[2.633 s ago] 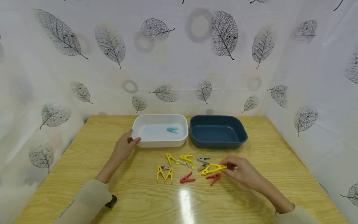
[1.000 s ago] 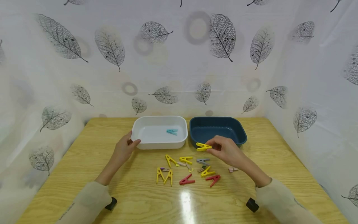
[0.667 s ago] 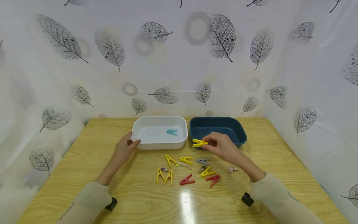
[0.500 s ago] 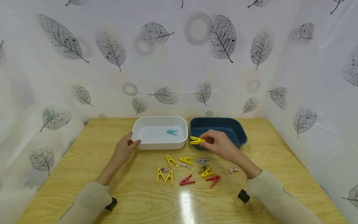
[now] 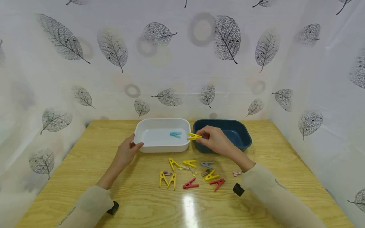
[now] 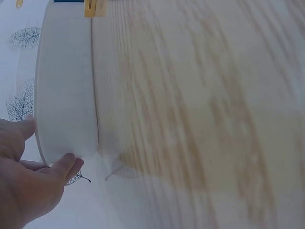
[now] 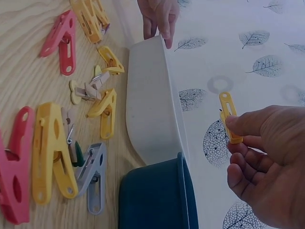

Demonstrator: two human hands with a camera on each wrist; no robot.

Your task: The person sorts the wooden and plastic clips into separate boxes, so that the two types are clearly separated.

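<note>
My left hand (image 5: 125, 151) grips the left front corner of a white plastic basin (image 5: 159, 148), thumb and fingers on either side of its rim. A teal clothespin (image 5: 175, 135) lies inside that basin. Between thumb and fingers, my right hand (image 5: 215, 141) pinches a yellow clothespin (image 5: 194, 136), raised near the white basin's right rim and beside the dark blue basin (image 5: 238, 136). The right wrist view shows this yellow clothespin (image 7: 230, 119) apart from both basins. On the table in front lie more yellow clothespins (image 5: 211, 175), two red clothespins (image 5: 190, 183) and a grey clothespin (image 5: 207, 164).
Small wooden clothespins (image 5: 185, 167) with decorations lie among the plastic ones, and a pinkish one (image 5: 236, 173) sits off to the right. The basins stand side by side at the back of the wooden table (image 5: 137, 196). Leaf-patterned cloth (image 5: 182, 63) surrounds it.
My right hand has lifted a yellow clothespin from the table pile and carried it left, past the dark blue basin's front, to the white basin's right rim. My left hand stays in place.
</note>
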